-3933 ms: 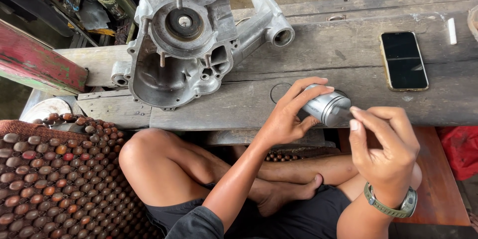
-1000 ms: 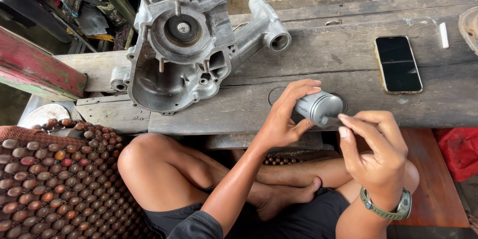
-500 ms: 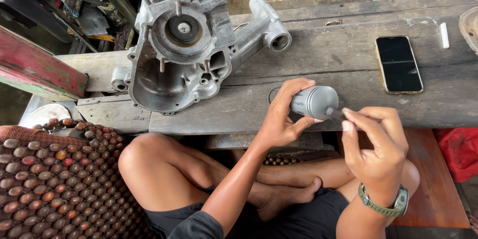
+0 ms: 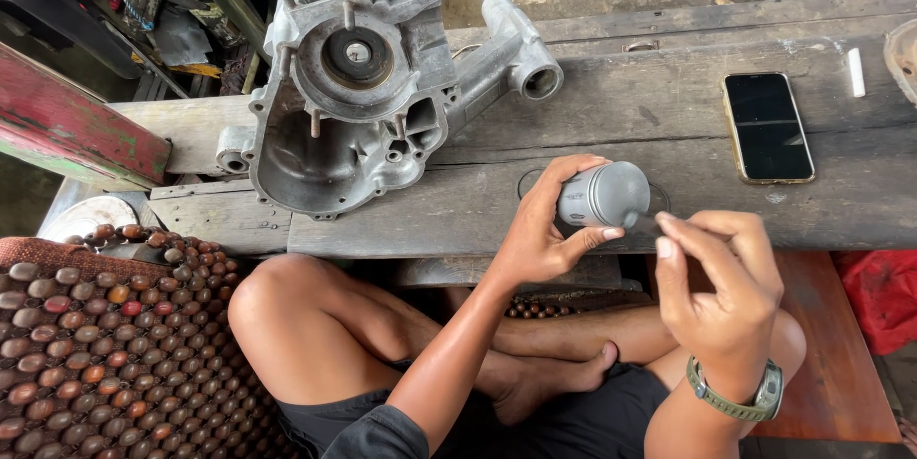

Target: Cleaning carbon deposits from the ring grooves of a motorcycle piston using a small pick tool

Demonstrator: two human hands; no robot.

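Since the earlier frames the piston (image 4: 604, 195) has drifted slightly left and turned, its crown now facing more to the right; the right hand (image 4: 718, 279) has closed in on it. The piston is a grey metal cylinder, held lying on its side just above the front edge of the bench (image 4: 611, 125), not resting on it. The left hand (image 4: 541, 230) is clamped around the skirt end, thumb below and fingers over the top, which steadies it and leaves the ring grooves near the crown exposed. The right hand is pinched together, fingertips at the crown edge; something thin seems to sit between them, too small to identify. A thin ring (image 4: 523, 182) lies on the planks, partly hidden behind the left hand. Further left, the crankcase (image 4: 353, 86) rests tilted on the bench with its open side up, studs projecting; the cavity looks bare apart from a central shaft in its bearing seat. A phone (image 4: 767, 127) lies flat, screen dark, well right of the piston. A beaded mat (image 4: 105, 344) lies beside the left knee (image 4: 277, 301).
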